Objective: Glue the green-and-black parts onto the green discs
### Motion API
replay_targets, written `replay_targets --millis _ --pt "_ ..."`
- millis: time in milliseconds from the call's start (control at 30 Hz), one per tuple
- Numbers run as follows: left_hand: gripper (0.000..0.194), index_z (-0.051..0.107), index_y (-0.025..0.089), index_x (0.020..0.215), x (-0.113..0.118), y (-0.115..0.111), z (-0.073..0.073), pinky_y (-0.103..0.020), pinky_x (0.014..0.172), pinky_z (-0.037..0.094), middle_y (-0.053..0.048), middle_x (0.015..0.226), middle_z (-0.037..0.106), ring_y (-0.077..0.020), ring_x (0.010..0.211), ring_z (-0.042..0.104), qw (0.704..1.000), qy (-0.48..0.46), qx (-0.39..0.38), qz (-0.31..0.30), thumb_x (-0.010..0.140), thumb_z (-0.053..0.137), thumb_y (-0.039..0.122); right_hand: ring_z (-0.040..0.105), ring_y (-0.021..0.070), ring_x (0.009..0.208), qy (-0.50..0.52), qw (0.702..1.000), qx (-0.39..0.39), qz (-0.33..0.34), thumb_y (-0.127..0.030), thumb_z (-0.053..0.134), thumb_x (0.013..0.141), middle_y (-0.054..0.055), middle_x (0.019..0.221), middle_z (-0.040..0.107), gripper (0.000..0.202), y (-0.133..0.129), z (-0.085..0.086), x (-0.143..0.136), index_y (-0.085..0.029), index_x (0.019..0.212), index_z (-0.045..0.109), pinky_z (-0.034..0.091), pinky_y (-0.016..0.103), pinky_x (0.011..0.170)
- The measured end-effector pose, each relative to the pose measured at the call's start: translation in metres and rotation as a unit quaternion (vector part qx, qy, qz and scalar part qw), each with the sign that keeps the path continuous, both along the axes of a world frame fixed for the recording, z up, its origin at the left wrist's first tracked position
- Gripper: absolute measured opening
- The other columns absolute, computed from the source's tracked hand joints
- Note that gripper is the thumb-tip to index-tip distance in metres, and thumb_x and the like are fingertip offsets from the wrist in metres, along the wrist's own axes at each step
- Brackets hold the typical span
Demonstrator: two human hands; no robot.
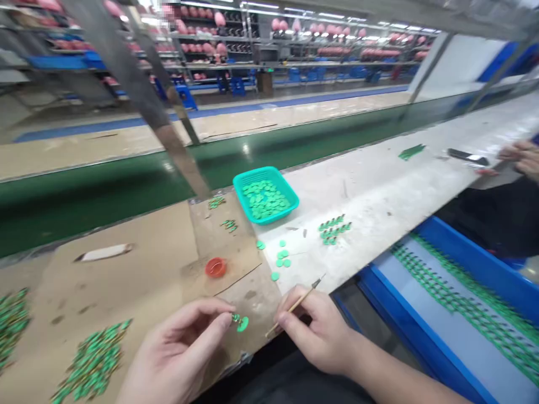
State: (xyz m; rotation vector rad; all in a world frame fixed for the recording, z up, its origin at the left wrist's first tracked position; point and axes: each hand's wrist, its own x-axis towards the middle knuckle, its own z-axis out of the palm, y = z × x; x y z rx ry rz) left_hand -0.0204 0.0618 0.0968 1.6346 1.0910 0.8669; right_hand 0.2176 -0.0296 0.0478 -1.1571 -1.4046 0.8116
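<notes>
Between thumb and forefinger, my left hand (pixel 185 342) pinches a small green piece (pixel 242 323) with a round flat disc at its end. My right hand (pixel 314 325) is closed round a thin wooden brush (pixel 300 300), its dark tip pointing up and away to the right. Just beyond the hands, a small orange-red cup (pixel 215 267) stands on the cardboard. Several loose green discs (pixel 283 255) lie on the white tabletop beyond my right hand. A turquoise basket (pixel 295 209) farther back holds many more of these discs.
Heaps of green and gold pieces (pixel 90 362) lie at left, near a white pointed tool (pixel 105 252). Small assembled rows (pixel 334 229) stand on the right. A blue tray (pixel 379 280) holds more rows. Another person's hands (pixel 522 157) are at far right. A metal post (pixel 168 140) rises behind.
</notes>
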Motion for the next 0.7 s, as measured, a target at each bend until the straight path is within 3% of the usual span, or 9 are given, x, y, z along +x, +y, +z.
replay_targets --millis 133,233,300,400,533,700 --pt "0.023 0.086 0.027 0.087 0.068 0.011 0.009 -0.02 0.061 0.062 -0.002 0.079 0.083 -0.0181 0.067 0.08 0.991 0.017 0.1 -0.091 0.096 0.082 0.048 0.08 0.0193 0.077 -0.004 0.998 0.001 -0.059 -0.035 0.068 0.11 0.005 0.088 0.082 0.019 -0.037 0.0 0.022 -0.022 0.097 0.074 0.063 0.029 0.075" --pt "0.021 0.084 0.026 0.089 0.131 0.02 0.015 -0.025 0.065 0.059 -0.001 0.085 0.081 -0.0166 0.072 0.075 0.962 0.055 0.214 -0.159 0.103 0.071 0.035 0.08 0.0198 0.078 0.015 0.996 -0.011 -0.092 -0.036 0.066 0.112 0.005 0.088 0.081 0.022 -0.061 0.001 0.039 -0.022 0.098 0.073 0.064 0.03 0.076" --pt "0.02 0.086 0.027 0.094 0.171 0.028 0.014 -0.029 0.073 0.059 -0.003 0.089 0.077 -0.0177 0.079 0.071 0.938 0.082 0.286 -0.176 0.104 0.069 0.031 0.08 0.0201 0.08 0.028 0.993 -0.015 -0.114 -0.036 0.066 0.113 0.005 0.09 0.081 0.022 -0.072 0.002 0.05 -0.022 0.098 0.073 0.064 0.03 0.077" --pt "0.017 0.088 0.028 0.098 0.219 0.039 0.006 -0.036 0.084 0.056 -0.004 0.092 0.069 -0.0216 0.091 0.068 0.917 0.116 0.332 -0.187 0.103 0.072 0.028 0.08 0.0204 0.08 0.046 0.989 -0.009 -0.141 -0.034 0.066 0.112 0.005 0.089 0.081 0.021 -0.083 0.005 0.064 -0.023 0.097 0.074 0.065 0.03 0.076" --pt "0.017 0.089 0.028 0.092 0.253 0.049 -0.008 -0.04 0.084 0.05 -0.006 0.091 0.064 -0.0249 0.091 0.063 0.894 0.175 0.366 -0.191 0.099 0.075 0.022 0.079 0.0205 0.079 0.053 0.986 -0.02 -0.158 -0.033 0.067 0.111 0.005 0.089 0.08 0.019 -0.093 0.005 0.076 -0.023 0.096 0.074 0.064 0.03 0.074" --pt "0.02 0.09 0.027 0.096 0.252 0.049 -0.004 -0.041 0.082 0.049 -0.008 0.089 0.065 -0.0264 0.089 0.064 0.894 0.203 0.351 -0.189 0.102 0.072 0.025 0.078 0.0199 0.081 0.06 0.984 -0.047 -0.159 -0.03 0.066 0.11 0.005 0.09 0.08 0.018 -0.096 0.003 0.088 -0.022 0.096 0.073 0.063 0.03 0.077"
